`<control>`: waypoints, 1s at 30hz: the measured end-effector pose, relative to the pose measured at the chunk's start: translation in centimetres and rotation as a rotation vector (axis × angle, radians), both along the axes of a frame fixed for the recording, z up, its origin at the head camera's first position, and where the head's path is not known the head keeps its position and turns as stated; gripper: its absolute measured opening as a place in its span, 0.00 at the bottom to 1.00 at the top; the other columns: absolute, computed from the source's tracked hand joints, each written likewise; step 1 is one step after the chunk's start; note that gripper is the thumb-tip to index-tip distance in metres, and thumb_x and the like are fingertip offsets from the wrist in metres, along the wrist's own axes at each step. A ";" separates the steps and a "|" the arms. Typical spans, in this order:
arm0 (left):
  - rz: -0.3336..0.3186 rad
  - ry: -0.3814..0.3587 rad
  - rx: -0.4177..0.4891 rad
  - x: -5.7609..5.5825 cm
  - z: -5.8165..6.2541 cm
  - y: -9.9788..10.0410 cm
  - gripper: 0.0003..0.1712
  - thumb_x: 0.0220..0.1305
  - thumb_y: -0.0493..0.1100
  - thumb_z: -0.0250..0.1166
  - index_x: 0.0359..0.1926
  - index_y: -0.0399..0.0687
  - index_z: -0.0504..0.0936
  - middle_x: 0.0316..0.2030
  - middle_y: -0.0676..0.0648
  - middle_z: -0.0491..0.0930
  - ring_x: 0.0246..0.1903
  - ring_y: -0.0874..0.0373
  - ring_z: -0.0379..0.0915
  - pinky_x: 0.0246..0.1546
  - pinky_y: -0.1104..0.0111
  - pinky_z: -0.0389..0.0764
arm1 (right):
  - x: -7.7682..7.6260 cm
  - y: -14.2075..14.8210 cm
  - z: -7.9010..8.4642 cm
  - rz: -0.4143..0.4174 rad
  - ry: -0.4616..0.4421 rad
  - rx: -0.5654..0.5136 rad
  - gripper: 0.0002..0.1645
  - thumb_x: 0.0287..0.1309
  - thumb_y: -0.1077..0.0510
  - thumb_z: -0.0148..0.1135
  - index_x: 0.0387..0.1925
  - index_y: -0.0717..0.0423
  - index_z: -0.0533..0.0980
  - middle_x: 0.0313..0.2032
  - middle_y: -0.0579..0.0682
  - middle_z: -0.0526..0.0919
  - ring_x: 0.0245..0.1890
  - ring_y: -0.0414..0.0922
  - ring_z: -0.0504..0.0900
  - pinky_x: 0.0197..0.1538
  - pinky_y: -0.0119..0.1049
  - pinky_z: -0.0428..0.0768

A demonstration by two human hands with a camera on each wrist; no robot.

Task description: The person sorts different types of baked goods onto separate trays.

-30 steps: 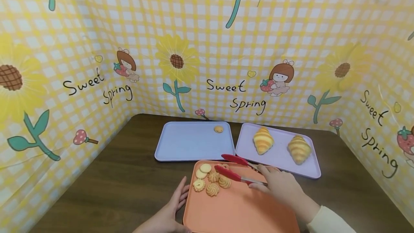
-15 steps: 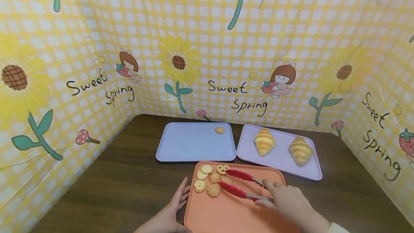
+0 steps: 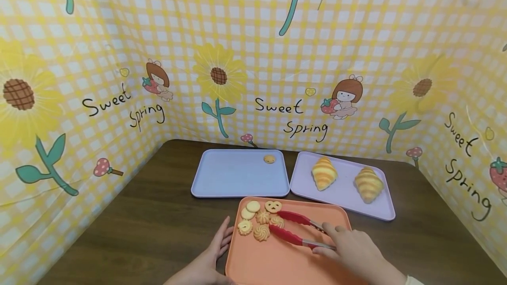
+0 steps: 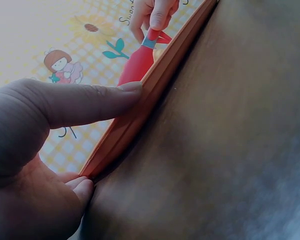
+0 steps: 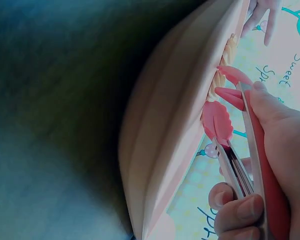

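Observation:
My left hand (image 3: 207, 258) touches the left rim of an orange tray (image 3: 273, 265), its fingers straight along the outer side. In the left wrist view its thumb (image 4: 102, 102) lies against the tray's wall. Red-tipped metal tongs (image 3: 291, 235) are gripped by my right hand (image 3: 354, 250) over the tray. Their tips stand apart on either side of a swirl cookie (image 3: 277, 221). Around it, in the tray's far left corner, are a pretzel-shaped cookie (image 3: 273, 206), two pale round cookies (image 3: 253, 206), a scalloped cookie (image 3: 245, 227) and other swirl cookies (image 3: 261, 233).
Behind the orange tray, a blue tray (image 3: 237, 175) carries one small round cookie (image 3: 269, 159) at its far right. A lilac tray (image 3: 344, 184) to the right holds two croissants (image 3: 324, 173). Yellow checked cloth (image 3: 277, 56) hangs round the dark wooden table (image 3: 146, 214).
My right hand has brought the tongs toward me and slightly right, from over the pretzel-shaped cookie down to the swirl cookie. The left hand stays on the tray's rim.

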State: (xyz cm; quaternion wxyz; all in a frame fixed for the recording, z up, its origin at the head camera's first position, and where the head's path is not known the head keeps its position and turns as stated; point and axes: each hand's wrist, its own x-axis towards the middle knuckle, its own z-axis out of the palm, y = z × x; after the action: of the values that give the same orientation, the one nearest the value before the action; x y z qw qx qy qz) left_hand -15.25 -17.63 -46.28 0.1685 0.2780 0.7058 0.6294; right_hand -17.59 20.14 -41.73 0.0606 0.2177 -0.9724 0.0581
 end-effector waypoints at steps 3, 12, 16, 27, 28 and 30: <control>0.007 -0.003 0.000 0.0 0.0 0.0 0.77 0.51 0.34 0.78 0.73 0.34 0.18 0.71 0.19 0.33 0.70 0.23 0.31 0.60 0.81 0.56 | 0.2 -0.1 0.0 0.004 0.016 0.005 0.36 0.53 0.21 0.57 0.47 0.44 0.77 0.22 0.39 0.72 0.14 0.40 0.67 0.21 0.37 0.72; 0.009 -0.004 -0.011 0.1 -0.1 0.0 0.77 0.51 0.33 0.78 0.74 0.34 0.18 0.71 0.19 0.33 0.70 0.23 0.31 0.59 0.81 0.56 | 0.3 -0.2 -0.1 -0.008 0.002 0.022 0.36 0.53 0.22 0.58 0.46 0.45 0.77 0.22 0.39 0.72 0.15 0.40 0.68 0.23 0.37 0.74; 0.008 -0.008 -0.013 0.1 0.0 -0.1 0.77 0.52 0.34 0.77 0.74 0.34 0.18 0.71 0.19 0.33 0.70 0.23 0.32 0.59 0.81 0.56 | 0.2 -0.1 -0.1 -0.001 -0.008 0.005 0.36 0.53 0.22 0.57 0.46 0.45 0.77 0.23 0.39 0.74 0.15 0.40 0.69 0.23 0.38 0.74; 0.009 -0.030 -0.013 0.2 0.2 0.1 0.77 0.52 0.34 0.77 0.74 0.36 0.18 0.71 0.20 0.33 0.70 0.24 0.32 0.59 0.82 0.57 | 0.1 -0.1 0.2 -0.019 -0.007 -0.033 0.37 0.53 0.21 0.55 0.48 0.44 0.78 0.24 0.38 0.77 0.15 0.40 0.70 0.22 0.38 0.73; 0.005 -0.033 -0.011 0.2 0.3 0.1 0.76 0.52 0.34 0.77 0.74 0.36 0.18 0.71 0.20 0.33 0.70 0.24 0.31 0.59 0.81 0.57 | 0.1 -0.2 0.3 -0.021 -0.006 -0.038 0.37 0.53 0.21 0.55 0.48 0.44 0.77 0.24 0.38 0.76 0.15 0.40 0.70 0.22 0.38 0.72; -0.003 -0.037 -0.008 0.2 0.3 0.0 0.76 0.54 0.35 0.77 0.74 0.36 0.18 0.71 0.20 0.33 0.70 0.24 0.31 0.59 0.81 0.57 | 0.1 -0.2 0.4 -0.020 -0.002 -0.046 0.35 0.54 0.22 0.56 0.47 0.44 0.77 0.24 0.37 0.76 0.15 0.39 0.69 0.21 0.37 0.71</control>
State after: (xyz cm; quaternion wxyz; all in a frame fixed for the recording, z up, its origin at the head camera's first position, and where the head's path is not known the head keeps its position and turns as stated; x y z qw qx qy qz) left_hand -15.07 -17.60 -46.02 0.1837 0.2668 0.7045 0.6315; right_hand -17.47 19.90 -41.33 0.0651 0.2065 -0.9730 0.0800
